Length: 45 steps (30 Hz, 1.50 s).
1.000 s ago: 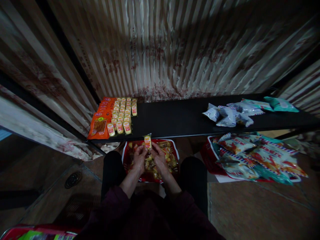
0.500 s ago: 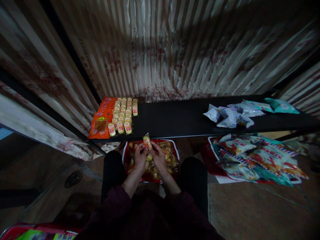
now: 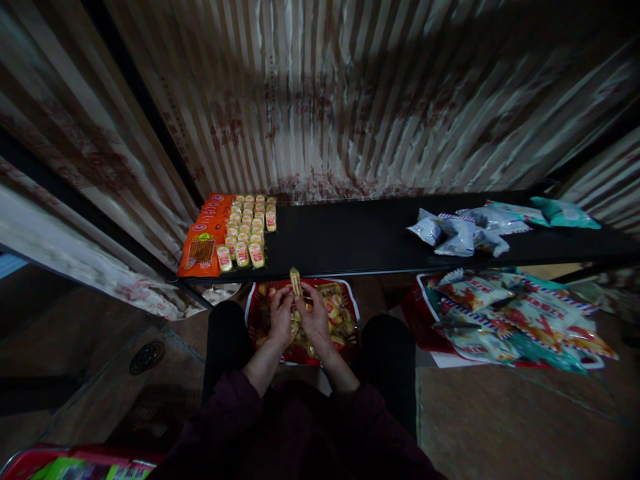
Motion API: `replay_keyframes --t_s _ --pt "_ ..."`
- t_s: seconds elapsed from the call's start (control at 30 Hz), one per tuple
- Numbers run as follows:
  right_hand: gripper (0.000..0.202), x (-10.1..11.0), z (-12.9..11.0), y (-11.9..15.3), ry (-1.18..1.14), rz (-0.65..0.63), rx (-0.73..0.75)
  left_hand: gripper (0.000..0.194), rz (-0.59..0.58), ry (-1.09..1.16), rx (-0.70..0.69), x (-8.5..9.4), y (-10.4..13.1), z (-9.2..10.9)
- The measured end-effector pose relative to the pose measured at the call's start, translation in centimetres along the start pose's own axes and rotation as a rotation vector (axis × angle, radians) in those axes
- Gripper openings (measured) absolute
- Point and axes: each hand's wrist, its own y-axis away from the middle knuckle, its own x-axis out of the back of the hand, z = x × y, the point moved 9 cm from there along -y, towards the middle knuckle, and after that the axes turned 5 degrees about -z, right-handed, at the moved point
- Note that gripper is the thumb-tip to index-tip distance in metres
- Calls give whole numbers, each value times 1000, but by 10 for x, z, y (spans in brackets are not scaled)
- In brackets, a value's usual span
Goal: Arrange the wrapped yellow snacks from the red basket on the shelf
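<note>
A small yellow snack pack (image 3: 296, 283) is up over a red basket (image 3: 357, 311), pinched by the fingers of the left hand (image 3: 281, 316) and the right hand (image 3: 315, 321). Lots of wrapped packs are left in that basket — all jumbled. Some packs (image 3: 243, 230) already sit in neat rows on the black shelf (image 3: 340, 237), beside orange bags (image 3: 203, 241). Another red basket (image 3: 424, 320), to the right, is heaped with big bags (image 3: 533, 310).

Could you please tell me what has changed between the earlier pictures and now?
The wrapped snack between the left hand and right hand has been turned from its printed face to a narrow side. Nothing was visibly let go. The hands stay over the red basket; the orange packets and snack rows remain on the shelf.
</note>
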Motion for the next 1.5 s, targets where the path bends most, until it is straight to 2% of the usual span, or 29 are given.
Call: replay_keyframes --t_s 0.33,0.73,1.03,1.3,1.5 --pt "29 0 -1 1 -52 -9 10 35 -13 78 17 -7 4 1" --pt "32 -2 -3 -1 -35 -4 40 32 -38 107 33 -3 -1 -8" --pt "34 2 6 -1 -43 27 28 21 -53 187 75 -3 -5 -13" --pt "32 3 12 -1 -31 34 14 25 -35 195 105 -2 -2 -14" --pt "30 3 14 0 -25 36 -34 31 -51 292 120 0 -8 -24"
